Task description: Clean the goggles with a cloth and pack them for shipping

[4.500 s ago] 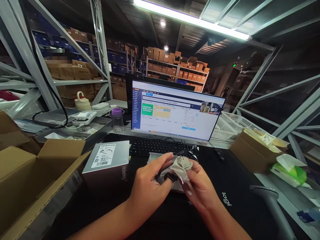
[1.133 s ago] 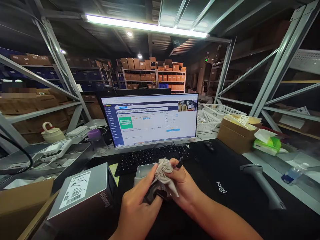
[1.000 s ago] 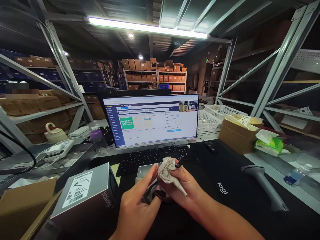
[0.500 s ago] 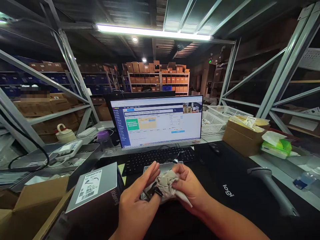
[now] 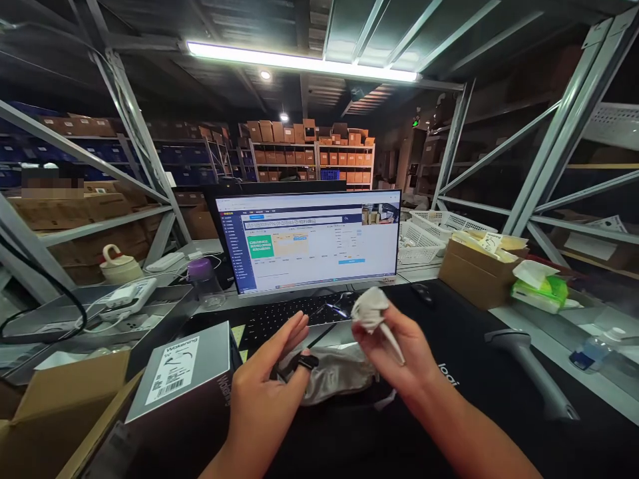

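Left hand (image 5: 264, 392) open, fingers spread, gripping nothing; black band (image 5: 307, 362) round one finger, just above a crumpled grey pouch (image 5: 329, 376) lying on the desk mat (image 5: 474, 346). Right hand (image 5: 399, 352) pinches a balled beige cloth (image 5: 370, 309) in front of the keyboard (image 5: 279, 319). Cloth handling looks like the step in hand; next move calls for freeing the right hand, cloth set down

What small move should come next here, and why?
Probably the left hand should grasp the crumpled grey fabric, since that hand is open and right beside it, while the right hand is occupied pinching a beige cloth.
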Motion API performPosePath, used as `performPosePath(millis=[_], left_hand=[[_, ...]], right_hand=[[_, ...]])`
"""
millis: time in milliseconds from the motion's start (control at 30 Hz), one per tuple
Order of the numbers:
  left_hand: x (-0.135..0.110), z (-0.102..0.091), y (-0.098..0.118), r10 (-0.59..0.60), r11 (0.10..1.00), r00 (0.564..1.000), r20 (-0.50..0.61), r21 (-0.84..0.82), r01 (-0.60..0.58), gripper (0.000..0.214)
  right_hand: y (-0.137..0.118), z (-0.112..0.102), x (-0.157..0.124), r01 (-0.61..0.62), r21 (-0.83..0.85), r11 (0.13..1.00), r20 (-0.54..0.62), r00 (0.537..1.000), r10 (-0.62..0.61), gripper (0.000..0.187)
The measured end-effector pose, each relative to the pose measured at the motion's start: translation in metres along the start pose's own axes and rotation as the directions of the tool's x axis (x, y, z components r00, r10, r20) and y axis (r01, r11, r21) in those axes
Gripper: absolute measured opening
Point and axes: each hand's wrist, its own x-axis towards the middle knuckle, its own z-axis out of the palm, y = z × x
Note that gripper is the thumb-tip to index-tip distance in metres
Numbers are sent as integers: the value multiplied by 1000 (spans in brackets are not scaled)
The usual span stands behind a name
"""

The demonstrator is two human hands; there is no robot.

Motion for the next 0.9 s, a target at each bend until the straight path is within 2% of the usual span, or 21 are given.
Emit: performPosePath(millis=[67,100,133,167,200,233,267,300,333,400,500,567,600,700,733,767,833,867,900], left_hand=[[3,-2,-1,-2,998,1000,3,69,1,47],[3,-3,-1,12,993,1000,0,115,-11,46],[4,-4,-1,39,985,999,-4,166,-37,46],[4,-4,-2,83,973,997,-1,218,-80,46],[4,-4,-2,140,953,990,10,269,-138,46],[4,-3,-2,204,927,979,27,315,-202,47],[4,-2,-2,268,898,962,47,350,-267,48],[3,-2,-2,321,870,945,68,373,-323,49],[2,-1,-3,359,847,929,84,388,-362,50],[2,-1,-5,398,825,913,93,399,-400,49],[3,-2,-9,393,836,916,84,381,-394,46],[4,-3,-11,387,848,919,79,360,-389,44],[5,-2,-11,384,852,920,76,355,-385,43],[5,0,-11,380,858,923,67,347,-378,45],[4,1,-11,379,860,923,68,342,-378,46],[4,2,-12,380,863,922,69,333,-380,46],[3,2,-12,387,867,919,70,311,-389,45],[4,1,-12,390,869,918,67,304,-391,44],[4,1,-13,386,871,920,66,302,-387,44]], right_hand=[[-17,-4,0,207,-167,964,2,978,-209,23],[-26,-7,0,349,-310,884,19,932,-362,19],[-33,-10,-1,488,-473,733,67,850,-523,14],[-38,-12,-3,591,-617,519,156,739,-656,9],[-40,-14,-5,645,-710,282,277,624,-730,9],[-38,-15,-7,666,-742,69,408,531,-743,15],[-33,-16,-9,678,-728,-99,534,471,-703,22],[-25,-15,-12,694,-686,-218,645,443,-622,28],[-14,-13,-16,714,-633,-301,737,435,-518,34],[13,-9,-25,749,-507,-426,859,399,-320,37],[44,-5,-34,773,-334,-540,941,305,-147,34],[47,-6,-32,789,-276,-549,959,267,-99,33],[43,-8,-29,789,-286,-544,956,273,-106,32],[28,-12,-16,746,-428,-510,904,346,-253,34],[26,-13,-15,734,-455,-504,890,354,-288,35],[27,-13,-15,742,-448,-499,893,342,-293,35],[34,-11,-20,800,-368,-475,929,294,-225,34],[38,-11,-22,830,-336,-445,942,290,-169,35],[40,-12,-22,850,-339,-404,941,312,-133,39]])
